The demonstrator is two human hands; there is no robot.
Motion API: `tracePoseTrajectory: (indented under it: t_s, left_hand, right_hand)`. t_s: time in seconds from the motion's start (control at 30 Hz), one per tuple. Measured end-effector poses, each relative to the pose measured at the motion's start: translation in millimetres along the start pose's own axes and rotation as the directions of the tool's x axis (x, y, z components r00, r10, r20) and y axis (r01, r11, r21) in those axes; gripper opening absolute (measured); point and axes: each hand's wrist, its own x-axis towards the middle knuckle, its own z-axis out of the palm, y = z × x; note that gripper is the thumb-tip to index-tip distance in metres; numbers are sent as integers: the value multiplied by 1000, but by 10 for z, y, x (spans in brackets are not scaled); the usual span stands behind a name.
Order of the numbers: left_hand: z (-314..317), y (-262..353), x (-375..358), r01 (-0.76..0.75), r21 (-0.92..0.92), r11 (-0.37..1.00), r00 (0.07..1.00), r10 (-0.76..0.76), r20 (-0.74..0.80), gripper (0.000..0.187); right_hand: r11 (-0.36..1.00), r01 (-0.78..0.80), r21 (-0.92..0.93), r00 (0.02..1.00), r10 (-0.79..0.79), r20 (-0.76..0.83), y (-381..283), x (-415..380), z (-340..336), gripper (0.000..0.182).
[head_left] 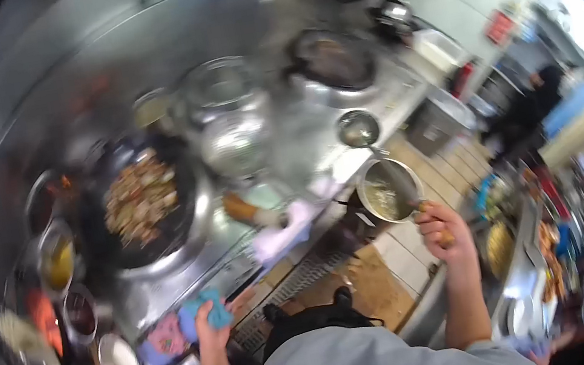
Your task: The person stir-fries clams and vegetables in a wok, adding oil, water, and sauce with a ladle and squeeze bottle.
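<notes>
My right hand is closed around the wooden handle of a long metal ladle. The round bowl of the ladle is over the counter's front edge, and its shaft runs across a metal pot with pale contents. My left hand grips a folded blue cloth at the front of the counter, beside pink and lilac cloths. Ahead of it, a black wok sits on a burner and holds chopped, browned food.
Bowls of yellow liquid and dark sauce line the left side. Behind are a metal pot and a dark pan. A short wooden-handled tool lies near the counter edge. At right, a person in dark clothes is nearby.
</notes>
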Motion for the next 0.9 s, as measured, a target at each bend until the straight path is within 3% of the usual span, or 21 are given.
tracePoseTrajectory:
  t_s: [0.03,0.07,0.1,0.13,0.2,0.27,0.4,0.47,0.57,0.6,0.7,0.8,0.83,0.87,0.9]
  left_hand:
    - [24,121,37,-48,-74,996,999,47,-13,25]
    - [45,259,63,-80,-135,988,996,75,-40,21]
    - [-55,369,233,-146,-186,972,982,119,-150,24]
    - [-138,530,336,-128,-175,976,987,108,-121,33]
    - [176,833,429,-131,-239,962,964,68,-256,44]
    - [178,992,594,-52,-240,969,973,-5,-230,53]
    - [375,1163,805,39,-180,983,952,-91,-291,61]
    - [405,1151,929,100,-161,982,952,-142,-273,58]
    - [529,1203,929,56,-174,983,957,-103,-273,56]
    - [557,1221,884,57,-227,972,960,-116,-256,46]
    - [532,1191,866,72,-258,963,974,-124,-191,36]
    - [232,1151,1337,134,-354,926,968,-199,-153,22]
    - [282,1166,1376,109,-362,926,957,-197,-215,17]
    - [322,1143,1413,82,-371,925,940,-196,-280,13]
    - [363,1150,1434,70,-373,925,933,-192,-303,16]
  right_hand:
    - [1000,-5,-12,996,6,89,98,76,131,35]
    - [999,-50,0,990,49,132,170,179,247,44]
    - [994,-107,17,982,103,159,307,303,461,39]
    - [988,-149,38,973,140,183,427,368,662,34]
    - [949,-288,125,920,238,312,717,608,1020,45]
    - [884,-423,200,857,318,406,948,903,1235,45]
    - [805,-583,107,759,492,426,1519,1605,1620,38]
    - [835,-541,-101,757,535,375,1786,2027,1684,37]
    - [820,-383,-427,821,513,250,2221,2291,1869,11]
    - [789,-330,-519,834,501,232,2344,2360,1892,4]
    - [665,-123,-737,912,368,180,2654,2412,1889,14]
    - [419,72,-905,940,275,202,2806,2374,1876,34]
    - [332,111,-937,935,283,211,2850,2456,1772,55]
    - [330,99,-939,935,291,201,2881,2406,1714,55]
    - [225,167,-960,942,250,223,2894,2378,1701,59]
